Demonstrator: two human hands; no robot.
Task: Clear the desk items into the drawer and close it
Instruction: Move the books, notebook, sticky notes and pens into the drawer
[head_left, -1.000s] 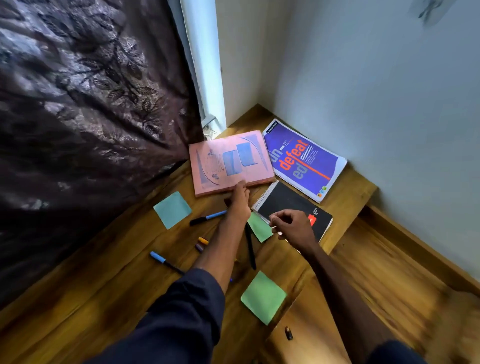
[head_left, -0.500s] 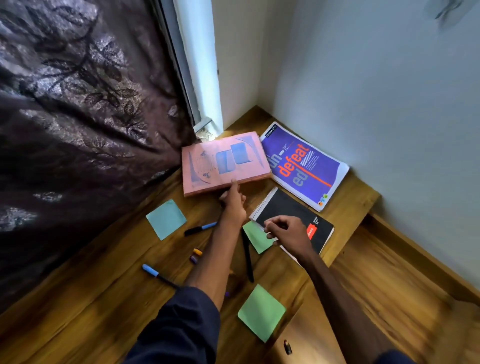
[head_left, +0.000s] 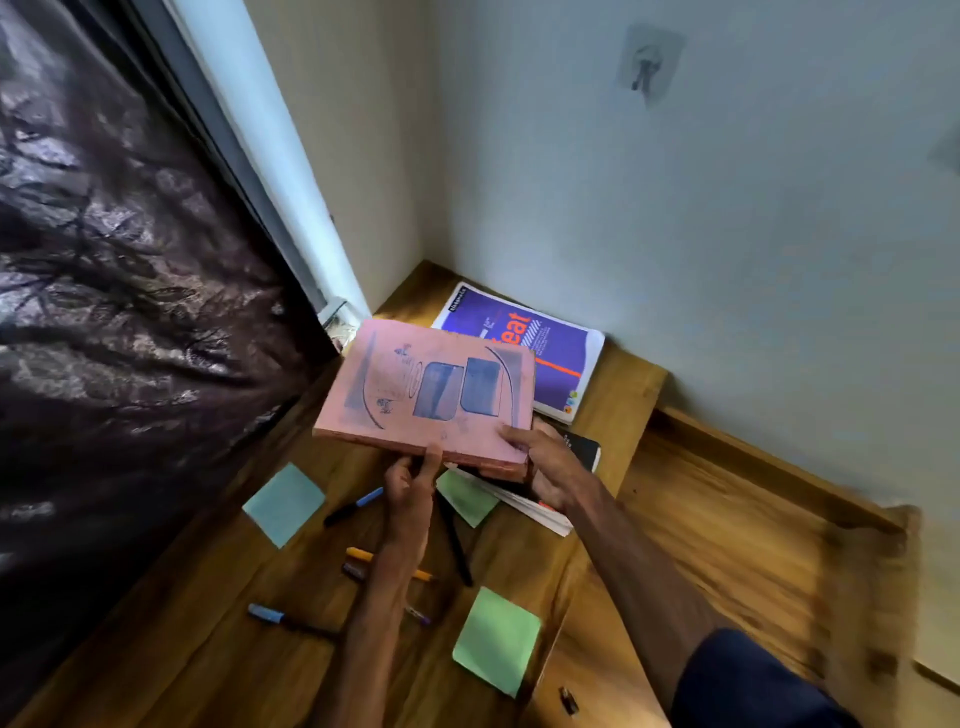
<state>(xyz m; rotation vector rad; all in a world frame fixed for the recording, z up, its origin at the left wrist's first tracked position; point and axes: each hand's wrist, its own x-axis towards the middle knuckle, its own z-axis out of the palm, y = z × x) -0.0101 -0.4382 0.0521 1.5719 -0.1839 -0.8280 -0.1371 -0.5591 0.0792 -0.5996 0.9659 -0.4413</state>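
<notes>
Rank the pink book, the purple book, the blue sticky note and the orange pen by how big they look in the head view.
1. pink book, lifted nearer the camera
2. purple book, partly hidden
3. blue sticky note
4. orange pen, partly hidden

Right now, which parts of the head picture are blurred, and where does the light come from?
Head view: the wooden floor at right is smeared by motion; the pink book held in both hands, left hand and right hand, stays fairly sharp; daylight enters beside the dark patterned curtain; wide-angle distortion bends the walls.
</notes>
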